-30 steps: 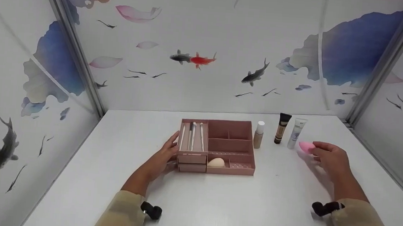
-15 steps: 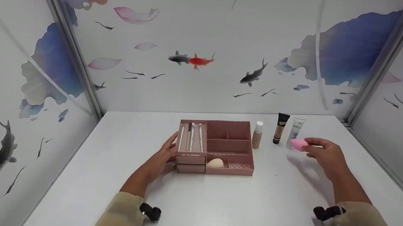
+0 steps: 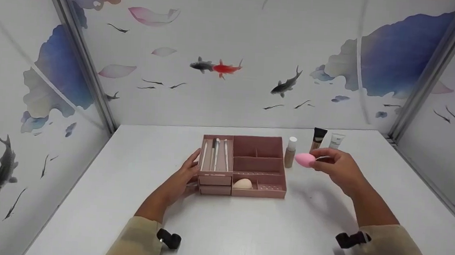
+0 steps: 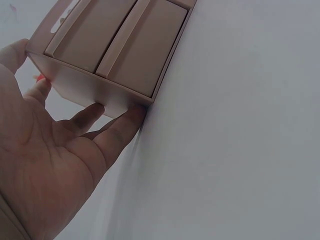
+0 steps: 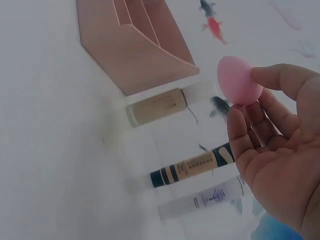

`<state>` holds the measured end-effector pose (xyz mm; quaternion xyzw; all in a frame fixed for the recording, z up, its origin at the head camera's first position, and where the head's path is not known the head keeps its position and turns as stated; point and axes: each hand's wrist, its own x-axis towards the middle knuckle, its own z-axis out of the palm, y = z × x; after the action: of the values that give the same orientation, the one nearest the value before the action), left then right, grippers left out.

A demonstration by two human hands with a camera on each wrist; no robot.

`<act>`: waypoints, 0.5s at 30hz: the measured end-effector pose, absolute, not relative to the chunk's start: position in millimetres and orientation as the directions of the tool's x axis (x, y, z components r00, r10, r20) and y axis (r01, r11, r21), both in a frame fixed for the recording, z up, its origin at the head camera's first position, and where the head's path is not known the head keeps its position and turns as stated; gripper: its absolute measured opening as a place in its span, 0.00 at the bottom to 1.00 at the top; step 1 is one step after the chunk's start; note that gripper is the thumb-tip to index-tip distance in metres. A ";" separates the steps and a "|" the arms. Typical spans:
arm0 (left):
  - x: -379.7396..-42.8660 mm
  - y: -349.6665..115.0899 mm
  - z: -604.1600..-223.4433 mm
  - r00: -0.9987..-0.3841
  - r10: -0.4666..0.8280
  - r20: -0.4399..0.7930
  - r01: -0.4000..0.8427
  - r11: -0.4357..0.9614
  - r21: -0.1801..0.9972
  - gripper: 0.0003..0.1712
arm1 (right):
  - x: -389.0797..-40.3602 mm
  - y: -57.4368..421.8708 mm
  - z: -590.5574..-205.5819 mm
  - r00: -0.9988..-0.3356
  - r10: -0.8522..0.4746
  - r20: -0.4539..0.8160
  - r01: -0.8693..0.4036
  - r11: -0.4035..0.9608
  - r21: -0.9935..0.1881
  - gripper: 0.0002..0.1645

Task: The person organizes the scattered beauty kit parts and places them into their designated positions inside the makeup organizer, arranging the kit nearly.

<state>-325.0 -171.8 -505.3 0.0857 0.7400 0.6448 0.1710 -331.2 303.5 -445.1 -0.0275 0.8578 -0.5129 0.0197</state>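
The right hand point(image 3: 338, 169), its fingers clamped on the pink makeup sponge point(image 3: 304, 160), has carried it leftward past the squeeze tubes point(image 5: 192, 167) to near the foundation bottle point(image 3: 289, 158); its height is hard to judge. That puts it closer to, yet outside, the organizer point(image 3: 261, 193), whose left side the left hand's point(image 3: 177, 182) spread fingers touch.

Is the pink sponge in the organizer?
No, the right hand pinches the pink sponge above the table, outside the organizer.
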 end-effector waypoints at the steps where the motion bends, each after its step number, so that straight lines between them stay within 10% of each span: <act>1: -325.1 -172.1 -505.5 -0.927 0.347 -0.141 -0.091 0.156 0.984 0.33 | -331.4 298.1 -443.8 -0.996 -0.084 0.001 -0.041 0.466 -0.884 0.30; 15: -325.3 -172.5 -505.6 -0.928 0.341 -0.148 -0.095 0.166 0.982 0.33 | -340.4 255.2 -436.4 -0.978 -0.208 0.028 -0.110 0.395 -0.912 0.27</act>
<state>-325.3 -172.5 -505.6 0.0826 0.7444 0.6404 0.1701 -340.4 255.2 -436.4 -0.0955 0.8340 -0.5415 0.0452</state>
